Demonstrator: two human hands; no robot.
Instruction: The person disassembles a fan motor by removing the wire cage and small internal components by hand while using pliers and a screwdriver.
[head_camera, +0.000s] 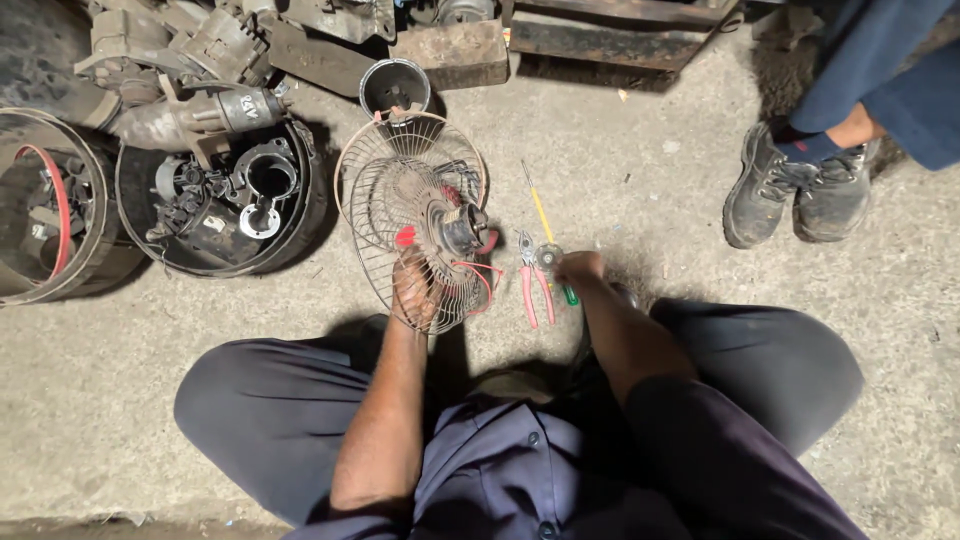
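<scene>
Fan guard (415, 215) stands on the concrete floor (650, 170) straight ahead of the seated person, motor hub (455, 228) at its centre. Left hand (413, 292) on the guard's near edge. Right of the guard lie pliers (532, 280), then a long screwdriver (538, 205) running away from the person; right hand (580, 268) just beside both. Small round cup (394, 87) behind the guard. Tub of metal parts (225, 200) to its left, a drum (50, 205) farther left. Another person's boots (795, 185) far right.

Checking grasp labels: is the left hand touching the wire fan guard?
Touching. The head view shows the left hand gripping the lower wires of the fan guard, fingers on the mesh.
</scene>
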